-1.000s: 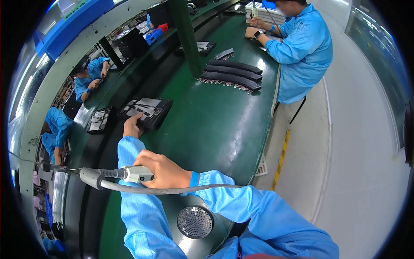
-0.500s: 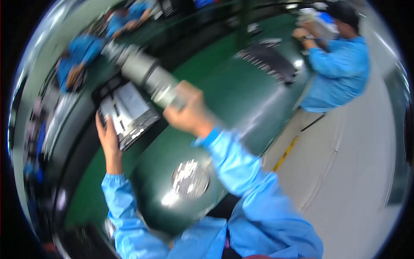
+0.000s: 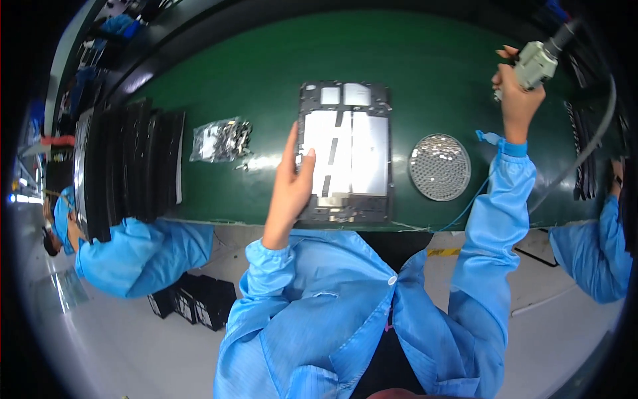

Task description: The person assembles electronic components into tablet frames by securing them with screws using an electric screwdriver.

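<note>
Since a moment ago I see the view has swung square over the bench, and the right hand (image 3: pixel 517 100) has carried the electric screwdriver (image 3: pixel 535 63) up and out to the far right.

My left hand (image 3: pixel 292 183) lies flat on the left edge of the dark device frame (image 3: pixel 345 153), fingers extended, thumb on its silvery panel; the frame lies on the green bench (image 3: pixel 252 73), near its front edge. The right hand is wrapped tightly round the grey screwdriver, its cable trailing down. Just right of the frame sits a round perforated dish (image 3: pixel 439 167); I cannot tell its contents. To the left, a clear bag (image 3: pixel 219 139) holds small dark parts, beside a row of black panels (image 3: pixel 129 166).
</note>
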A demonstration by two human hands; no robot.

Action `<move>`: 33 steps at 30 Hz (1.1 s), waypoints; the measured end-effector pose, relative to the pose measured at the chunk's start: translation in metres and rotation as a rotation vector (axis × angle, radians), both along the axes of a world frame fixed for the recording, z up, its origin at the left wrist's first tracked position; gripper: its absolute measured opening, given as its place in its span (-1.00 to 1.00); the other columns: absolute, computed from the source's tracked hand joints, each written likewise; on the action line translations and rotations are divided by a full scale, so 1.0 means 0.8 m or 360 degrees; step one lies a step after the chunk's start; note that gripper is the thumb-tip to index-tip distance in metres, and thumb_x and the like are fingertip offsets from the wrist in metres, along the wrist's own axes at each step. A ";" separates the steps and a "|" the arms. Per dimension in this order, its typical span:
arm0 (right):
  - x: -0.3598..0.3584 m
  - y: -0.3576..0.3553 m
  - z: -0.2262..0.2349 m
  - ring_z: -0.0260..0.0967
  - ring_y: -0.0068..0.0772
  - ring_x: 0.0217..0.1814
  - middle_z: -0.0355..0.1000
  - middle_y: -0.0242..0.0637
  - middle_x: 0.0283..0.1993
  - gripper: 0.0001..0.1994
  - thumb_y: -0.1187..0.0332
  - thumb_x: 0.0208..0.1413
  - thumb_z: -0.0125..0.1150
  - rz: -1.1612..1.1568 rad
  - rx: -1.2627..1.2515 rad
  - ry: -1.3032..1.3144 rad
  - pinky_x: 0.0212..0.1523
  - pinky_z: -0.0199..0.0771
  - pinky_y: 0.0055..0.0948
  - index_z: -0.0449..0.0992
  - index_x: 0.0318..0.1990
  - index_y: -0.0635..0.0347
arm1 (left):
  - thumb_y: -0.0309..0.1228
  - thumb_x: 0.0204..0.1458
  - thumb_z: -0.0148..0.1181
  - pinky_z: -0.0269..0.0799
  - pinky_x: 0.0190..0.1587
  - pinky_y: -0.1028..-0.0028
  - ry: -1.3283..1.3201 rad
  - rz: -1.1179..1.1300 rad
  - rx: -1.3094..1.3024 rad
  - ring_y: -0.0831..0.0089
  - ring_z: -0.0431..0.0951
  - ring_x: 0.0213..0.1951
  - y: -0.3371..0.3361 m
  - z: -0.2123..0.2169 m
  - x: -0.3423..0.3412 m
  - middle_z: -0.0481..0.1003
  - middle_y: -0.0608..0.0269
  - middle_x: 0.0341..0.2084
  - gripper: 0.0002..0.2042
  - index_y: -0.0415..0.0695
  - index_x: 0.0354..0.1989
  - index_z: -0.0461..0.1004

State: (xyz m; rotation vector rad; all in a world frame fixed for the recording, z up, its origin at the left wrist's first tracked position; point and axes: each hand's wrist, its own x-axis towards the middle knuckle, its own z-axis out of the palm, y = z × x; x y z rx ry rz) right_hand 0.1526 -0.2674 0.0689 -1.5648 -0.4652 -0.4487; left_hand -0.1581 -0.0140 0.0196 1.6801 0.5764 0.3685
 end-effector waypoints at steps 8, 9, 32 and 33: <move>0.002 -0.002 -0.004 0.43 -0.61 -0.45 0.60 -0.24 -0.15 -0.71 0.59 0.06 0.15 0.0058 -0.0053 -0.0003 -0.43 0.45 -0.58 0.56 -0.03 0.38 | -0.28 0.19 0.18 0.30 0.02 0.24 0.0261 0.0160 0.1214 0.09 0.39 -0.16 -0.044 -0.004 -0.006 0.43 0.02 -0.38 -0.44 -0.30 0.31 0.28; 0.002 0.002 -0.005 0.43 -0.60 -0.46 0.60 -0.24 -0.15 -0.71 0.59 0.06 0.15 0.0058 -0.0057 0.0000 -0.43 0.45 -0.58 0.56 -0.03 0.38 | -0.28 0.19 0.18 0.30 0.02 0.24 0.0279 0.0177 0.1214 0.09 0.39 -0.16 -0.041 0.000 -0.010 0.43 0.02 -0.38 -0.44 -0.30 0.31 0.28; -0.137 0.002 0.020 0.37 -0.59 -0.60 0.55 -0.19 -0.19 -0.61 0.61 -0.07 0.13 0.0700 0.0071 0.0487 -0.59 0.38 -0.60 0.50 0.00 0.42 | -0.26 0.17 0.28 0.38 -0.34 0.37 0.0290 0.0852 0.1463 0.34 0.48 -0.42 0.103 -0.043 -0.086 0.51 0.11 -0.40 -0.71 -0.31 -0.34 0.57; -0.147 0.001 0.023 0.37 -0.58 -0.60 0.54 -0.17 -0.17 -0.61 0.62 -0.07 0.13 0.0721 0.0086 0.0532 -0.58 0.38 -0.60 0.49 0.01 0.43 | -0.25 0.14 0.33 0.39 -0.34 0.41 0.0416 0.0790 0.1439 0.38 0.49 -0.37 0.109 -0.042 -0.092 0.54 0.11 -0.33 -0.70 -0.32 -0.26 0.57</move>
